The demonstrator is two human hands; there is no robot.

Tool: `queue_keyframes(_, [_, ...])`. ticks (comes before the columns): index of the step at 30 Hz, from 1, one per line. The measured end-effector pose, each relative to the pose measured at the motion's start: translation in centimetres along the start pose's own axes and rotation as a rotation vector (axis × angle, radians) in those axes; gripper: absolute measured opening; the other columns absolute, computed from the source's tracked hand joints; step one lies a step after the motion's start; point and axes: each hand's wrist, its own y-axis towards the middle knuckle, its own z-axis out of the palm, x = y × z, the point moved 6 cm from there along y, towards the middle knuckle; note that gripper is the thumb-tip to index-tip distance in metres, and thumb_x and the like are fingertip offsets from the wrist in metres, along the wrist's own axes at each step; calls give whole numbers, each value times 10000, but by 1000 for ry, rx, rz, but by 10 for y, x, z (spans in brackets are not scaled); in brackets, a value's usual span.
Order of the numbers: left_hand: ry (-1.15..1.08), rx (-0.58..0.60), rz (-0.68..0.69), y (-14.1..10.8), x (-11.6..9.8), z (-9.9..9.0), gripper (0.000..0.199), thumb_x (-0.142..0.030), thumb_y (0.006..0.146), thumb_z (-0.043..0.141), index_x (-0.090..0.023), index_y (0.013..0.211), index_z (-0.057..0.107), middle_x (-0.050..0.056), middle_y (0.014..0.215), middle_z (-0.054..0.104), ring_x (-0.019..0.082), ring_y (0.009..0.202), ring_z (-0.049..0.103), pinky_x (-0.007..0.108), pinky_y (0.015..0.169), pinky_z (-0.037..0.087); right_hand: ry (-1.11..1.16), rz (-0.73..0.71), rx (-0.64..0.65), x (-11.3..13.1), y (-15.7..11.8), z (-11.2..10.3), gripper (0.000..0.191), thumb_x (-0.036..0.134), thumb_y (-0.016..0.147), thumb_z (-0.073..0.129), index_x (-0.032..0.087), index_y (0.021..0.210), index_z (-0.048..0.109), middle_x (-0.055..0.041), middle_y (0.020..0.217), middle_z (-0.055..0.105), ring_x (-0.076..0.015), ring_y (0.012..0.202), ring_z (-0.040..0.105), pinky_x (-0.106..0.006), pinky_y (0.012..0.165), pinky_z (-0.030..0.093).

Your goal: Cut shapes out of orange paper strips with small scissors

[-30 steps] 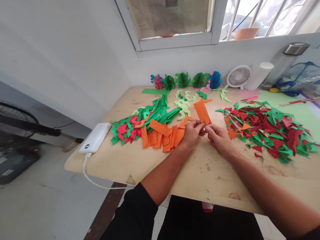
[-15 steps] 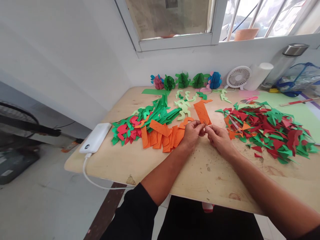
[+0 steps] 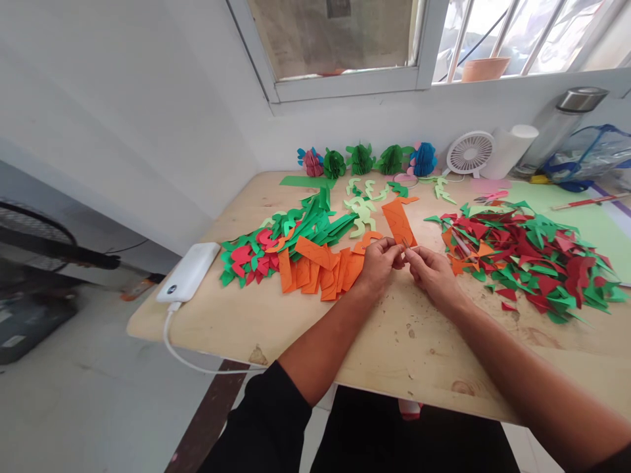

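Note:
My left hand (image 3: 383, 264) and my right hand (image 3: 430, 270) meet over the middle of the table, thumbs and fingertips closed in a pinch. Between the fingertips is something tiny that I cannot make out. Right behind them, an orange paper strip (image 3: 397, 222) with curved drawn lines reaches down to the fingertips; whether they grip it is unclear. Beside my left hand, orange paper pieces (image 3: 323, 276) overlap in a row, with a curved orange cutout (image 3: 367, 240) near the knuckles. Right of my right hand spreads a heap of red, green and orange paper scraps (image 3: 537, 253).
Green strips (image 3: 315, 226) and red cutouts (image 3: 254, 255) lie left. Pale green cutouts (image 3: 362, 213) sit behind. Folded-paper figures (image 3: 362, 159), a small white fan (image 3: 470, 153) and a bottle (image 3: 557, 128) line the wall. A white power bank (image 3: 188, 271) with cable rests at the left edge.

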Motion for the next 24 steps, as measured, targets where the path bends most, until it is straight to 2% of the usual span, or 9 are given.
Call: queue_keyframes(24, [-11, 12, 5, 1, 2, 1, 97, -169, 664, 580, -156, 603, 506, -37, 548, 491, 57, 499, 464, 219, 553, 371, 35, 48, 23, -5, 1, 1, 407, 568, 774, 582, 164, 727, 601, 55, 525, 395, -67, 430, 301, -219, 375, 212])
